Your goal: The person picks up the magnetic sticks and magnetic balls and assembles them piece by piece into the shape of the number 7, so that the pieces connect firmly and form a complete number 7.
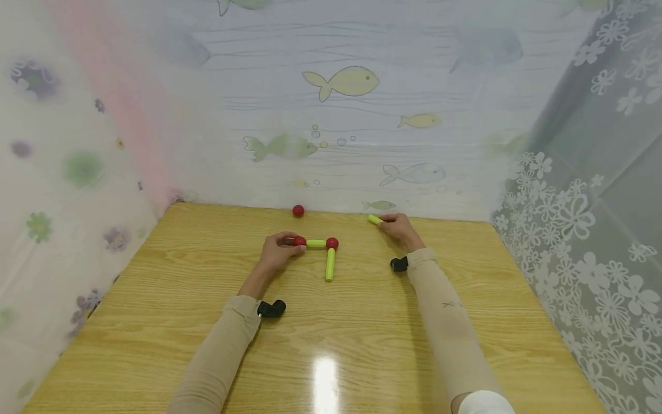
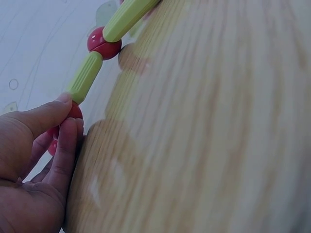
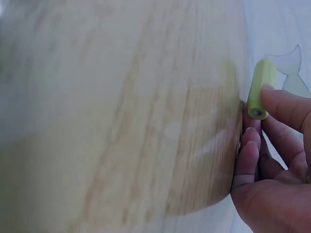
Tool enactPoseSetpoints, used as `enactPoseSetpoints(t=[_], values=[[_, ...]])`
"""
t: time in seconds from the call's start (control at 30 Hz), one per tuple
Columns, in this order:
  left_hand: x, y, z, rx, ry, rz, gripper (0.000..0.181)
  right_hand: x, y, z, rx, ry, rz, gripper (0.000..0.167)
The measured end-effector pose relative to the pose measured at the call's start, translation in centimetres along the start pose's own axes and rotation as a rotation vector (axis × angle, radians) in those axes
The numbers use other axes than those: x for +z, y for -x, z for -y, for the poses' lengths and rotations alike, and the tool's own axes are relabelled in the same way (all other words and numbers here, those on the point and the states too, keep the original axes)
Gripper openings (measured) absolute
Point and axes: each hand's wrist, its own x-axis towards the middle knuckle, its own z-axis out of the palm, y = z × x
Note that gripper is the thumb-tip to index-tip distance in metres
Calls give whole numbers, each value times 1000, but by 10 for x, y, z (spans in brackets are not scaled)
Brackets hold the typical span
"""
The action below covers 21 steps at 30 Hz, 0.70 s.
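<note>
In the head view my left hand (image 1: 277, 251) pinches a red ball (image 1: 300, 242) between thumb and fingers. From that ball a yellow-green rod (image 1: 316, 244) runs right to a second red ball (image 1: 332, 244). Another yellow-green rod (image 1: 330, 265) extends from this second ball toward the near side. The left wrist view shows the joined chain, its held ball partly hidden by my fingertips. Farther right, my right hand (image 1: 398, 227) holds a loose yellow-green rod (image 3: 262, 90) between thumb and fingers; its near end shows a small dark round tip.
A loose red ball (image 1: 298, 211) lies at the table's back edge, beyond my left hand. The wooden table (image 1: 331, 322) is bordered by a fish-patterned curtain (image 1: 341, 144) behind and flowered curtains at both sides. Black wrist cameras sit on both sleeves.
</note>
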Motion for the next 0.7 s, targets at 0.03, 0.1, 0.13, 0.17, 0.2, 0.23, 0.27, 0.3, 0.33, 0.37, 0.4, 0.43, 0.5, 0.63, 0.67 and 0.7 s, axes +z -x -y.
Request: enactPoseSetpoints(t=[0.03, 0.1, 0.13, 0.17, 0.2, 0.23, 0.27, 0.3, 0.33, 0.37, 0.4, 0.43, 0.5, 0.63, 0.67, 0.7], values=[[0, -1, 1, 1, 4, 1, 41, 0, -1, 0, 1, 10, 6, 41], [0, -4, 2, 2, 7, 2, 40, -1, -2, -1, 1, 22, 16, 43], [0, -5, 2, 4, 7, 4, 40, -1, -3, -1, 0, 30, 22, 43], [0, -6, 3, 11, 6, 4, 39, -1, -4, -2, -4, 37, 26, 43], [-1, -8, 4, 14, 4, 5, 39, -1, -5, -2, -9, 41, 29, 44], [-1, -9, 4, 19, 0, 6, 39, 0, -5, -2, -13, 41, 29, 43], [-2, -11, 4, 24, -8, 9, 39, 0, -6, -2, -18, 46, 28, 43], [-2, -12, 4, 26, -10, 12, 39, 0, -6, -2, -25, 55, 28, 43], [-3, -13, 4, 26, -8, 15, 39, 1, -7, -2, -27, 57, 28, 44], [-3, -14, 4, 27, -7, 18, 39, 2, -7, -2, -25, 48, 26, 44], [-4, -16, 4, 24, -4, 23, 40, 2, -8, -2, -21, 39, 25, 44], [-4, -17, 4, 25, -5, 27, 40, 2, -8, -1, -16, 32, 25, 44], [-5, -19, 3, 24, -2, 32, 40, 2, -8, -1, -7, 0, 26, 45], [-7, -28, 4, 21, 4, 45, 39, 3, -11, 0, 4, -48, 28, 47], [-8, -30, 4, 21, 3, 49, 39, 3, -11, 1, 5, -50, 28, 47], [-8, -32, 4, 22, 4, 53, 39, 3, -12, 1, 8, -47, 25, 47]])
